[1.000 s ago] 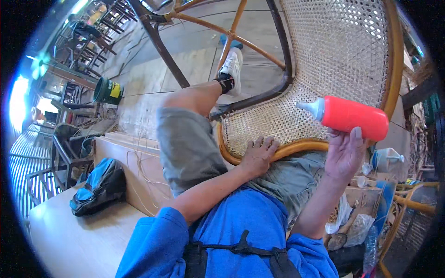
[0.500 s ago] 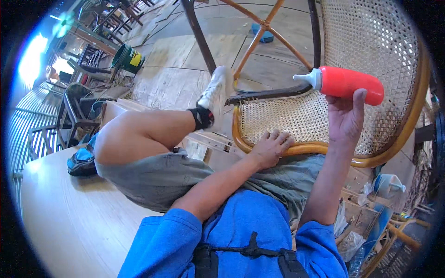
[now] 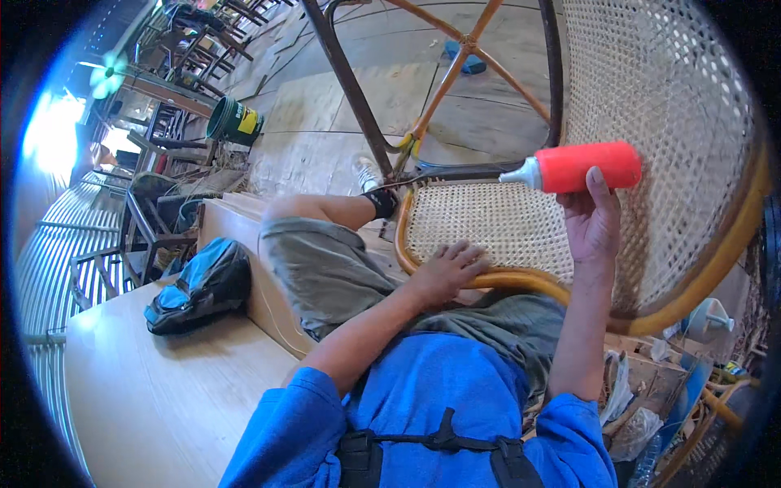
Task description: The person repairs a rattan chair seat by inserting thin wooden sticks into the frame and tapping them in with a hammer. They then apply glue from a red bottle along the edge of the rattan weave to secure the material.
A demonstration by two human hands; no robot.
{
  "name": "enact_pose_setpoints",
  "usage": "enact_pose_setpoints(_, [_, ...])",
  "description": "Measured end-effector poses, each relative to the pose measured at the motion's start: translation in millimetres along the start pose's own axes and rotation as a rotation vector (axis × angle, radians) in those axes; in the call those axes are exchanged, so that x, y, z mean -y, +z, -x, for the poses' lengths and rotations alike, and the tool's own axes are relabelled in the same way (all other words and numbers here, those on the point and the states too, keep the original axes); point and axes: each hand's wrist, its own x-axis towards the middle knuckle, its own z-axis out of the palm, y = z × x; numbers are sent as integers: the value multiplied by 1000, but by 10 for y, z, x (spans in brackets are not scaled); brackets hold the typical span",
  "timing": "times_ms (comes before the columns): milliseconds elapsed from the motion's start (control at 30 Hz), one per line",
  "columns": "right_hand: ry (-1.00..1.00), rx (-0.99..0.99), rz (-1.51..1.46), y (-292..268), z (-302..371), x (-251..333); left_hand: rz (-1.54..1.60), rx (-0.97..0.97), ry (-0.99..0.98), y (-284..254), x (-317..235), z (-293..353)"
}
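A: Grip first, quick.

B: Your right hand [image 3: 592, 220] pinches the red squeeze bottle [image 3: 588, 167], thumb on the near side, fingers mostly hidden behind. Your left hand [image 3: 447, 272] lies palm down on the chair's rim [image 3: 521, 281], fingers loosely spread toward the woven seat [image 3: 480, 228].

A: Around that? Anything in the way?

B: The chair takes up the space past your shorts [image 3: 496, 325]. The bottle is over the cane, covering a patch near the backrest [image 3: 675, 163]. A dark chair leg [image 3: 346, 85] cuts across your shoe [image 3: 366, 172]. Left: blue-and-black backpack [image 3: 203, 285] on the pale bench [image 3: 179, 390], green bucket [image 3: 234, 120] farther off. Right: white container [image 3: 710, 319], clear plastic bag [image 3: 636, 435] below. Blue item [image 3: 464, 58] beyond the crossed braces [image 3: 468, 46]; kind unclear.

A: Pose?

B: Your right forearm [image 3: 587, 325] is raised, bottle nearly level, nozzle [image 3: 523, 176] pointing left. Your left forearm [image 3: 362, 337] slants inward over your lap.

A: Versus half a second ago?

B: Your lifted foot has dropped; the shoe, plain before, is now partly hidden. More backpack shows. Bottle sits slightly left and lower in view, same grip; left hand still on the rim.
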Motion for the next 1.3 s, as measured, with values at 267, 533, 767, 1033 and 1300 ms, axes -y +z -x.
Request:
enact_pose_setpoints(267, [90, -51, 287, 497, 105, -811, -4, 30, 43, -128, 557, 319])
enact_pose_setpoints(533, [150, -166, 441, 473, -710, -1014, 419, -29, -22, -294, 688, 288])
enact_pose_setpoints(767, [109, -190, 512, 356, -1117, -900, 503, -28, -26, -278, 789, 165])
enact_pose_setpoints(1033, [4, -134, 571, 212, -1162, -770, 419, 213, -43, -437, 811, -83])
enact_pose_setpoints(1300, [-197, -146, 933, 25, -965, -720, -48, -526, -125, -404, 1567, -1333])
